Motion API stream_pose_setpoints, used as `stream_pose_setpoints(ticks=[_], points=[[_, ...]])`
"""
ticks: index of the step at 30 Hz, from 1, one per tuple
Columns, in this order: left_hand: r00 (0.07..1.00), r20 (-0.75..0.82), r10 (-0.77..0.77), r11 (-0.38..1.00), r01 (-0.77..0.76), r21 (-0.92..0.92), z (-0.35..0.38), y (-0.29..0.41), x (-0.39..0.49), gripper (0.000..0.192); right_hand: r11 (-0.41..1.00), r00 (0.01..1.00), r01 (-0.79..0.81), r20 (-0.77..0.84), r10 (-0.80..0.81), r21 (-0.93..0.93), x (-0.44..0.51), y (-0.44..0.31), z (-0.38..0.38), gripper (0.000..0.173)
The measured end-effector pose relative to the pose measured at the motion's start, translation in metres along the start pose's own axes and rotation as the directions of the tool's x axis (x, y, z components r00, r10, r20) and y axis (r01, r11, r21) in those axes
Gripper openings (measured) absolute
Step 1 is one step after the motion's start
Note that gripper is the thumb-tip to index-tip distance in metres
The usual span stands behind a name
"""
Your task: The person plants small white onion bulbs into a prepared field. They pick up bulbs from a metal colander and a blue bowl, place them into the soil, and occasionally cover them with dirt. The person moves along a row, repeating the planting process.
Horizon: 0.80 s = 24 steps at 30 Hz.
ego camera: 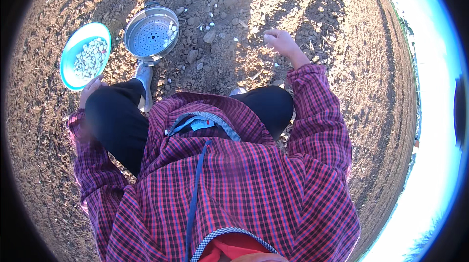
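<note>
At the lower rim of a light-blue plastic basin, my left hand is partly hidden by my knee; its grip is unclear. The basin holds many pale pieces that look like garlic cloves, with one small red bit among them. To its right sits a round metal steamer pan with a perforated bottom and a few white pieces along its right side. Over the soil to the right, my right hand has its thumb and fingers drawn together. Whether anything small is between them cannot be made out.
Loose, cloddy soil surrounds me, with stones and scattered small white pieces. My shoe is right below the pan. Ploughed rows run along the right, towards the bright sky.
</note>
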State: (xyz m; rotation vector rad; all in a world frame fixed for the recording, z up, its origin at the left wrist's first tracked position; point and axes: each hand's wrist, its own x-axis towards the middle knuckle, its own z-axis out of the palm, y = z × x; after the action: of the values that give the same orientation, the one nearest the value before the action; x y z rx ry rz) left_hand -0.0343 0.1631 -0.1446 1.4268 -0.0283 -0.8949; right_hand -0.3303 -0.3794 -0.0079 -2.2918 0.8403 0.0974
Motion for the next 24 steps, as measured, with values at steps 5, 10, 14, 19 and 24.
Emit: stream_pose_setpoints(ticks=[5, 10, 14, 19, 24], points=[[0.998, -0.016, -0.054, 0.998, 0.054, -0.027, 0.019, 0.007, 0.002, 0.035, 0.998, 0.999, -0.034, -0.014, 0.033, -0.051, 0.063, -0.026, 0.003, 0.031], [0.982, 0.016, -0.191, 0.977, 0.188, 0.099, 0.022, -0.008, 0.037, 0.038, 0.911, 0.997, -0.041, 0.036, 0.061, -0.409, 0.1, 0.069, 0.021, 0.028], [0.955, -0.071, -0.287, 0.935, 0.295, 0.194, 0.027, -0.006, 0.068, 0.043, 0.899, 0.986, -0.144, 0.019, 0.166, -0.414, 0.127, 0.118, 0.063, 0.025], [0.908, -0.104, -0.406, 0.884, 0.419, 0.208, 0.05, -0.019, 0.098, 0.038, 0.905, 0.97, -0.209, 0.038, 0.24, -0.371, 0.159, 0.151, 0.14, 0.033], [0.852, -0.232, -0.47, 0.852, 0.506, 0.131, 0.037, -0.031, 0.09, 0.038, 0.9, 0.982, -0.166, 0.014, 0.187, -0.404, 0.172, 0.149, 0.187, 0.037]])
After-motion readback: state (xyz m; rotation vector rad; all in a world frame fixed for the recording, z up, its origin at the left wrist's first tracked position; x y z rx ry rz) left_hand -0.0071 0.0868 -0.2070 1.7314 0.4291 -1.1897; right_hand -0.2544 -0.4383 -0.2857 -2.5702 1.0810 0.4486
